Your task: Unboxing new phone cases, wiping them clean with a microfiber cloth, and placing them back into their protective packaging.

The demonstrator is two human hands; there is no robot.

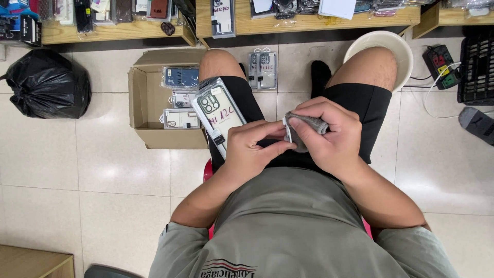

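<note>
**Both hands closed on a small grey case over the lap**

The person sits with both hands meeting above the black shorts (355,105). The right hand (329,136) wraps a small grey phone case (303,126), fingers curled together over its top and thumb pressed along its near side, so only its grey upper face and white left edge show. The left hand (252,149) comes in from the other side, thumb and forefinger pinched on that white edge; whether they grip the case itself or a thin wrapper is hard to tell.

A packaged phone case (218,110) in clear wrap rests on the left thigh, just beside the left hand's knuckles, not touching them. Beyond it an open cardboard box (141,100) on the tiled floor holds more packaged cases along its right wall.
</note>
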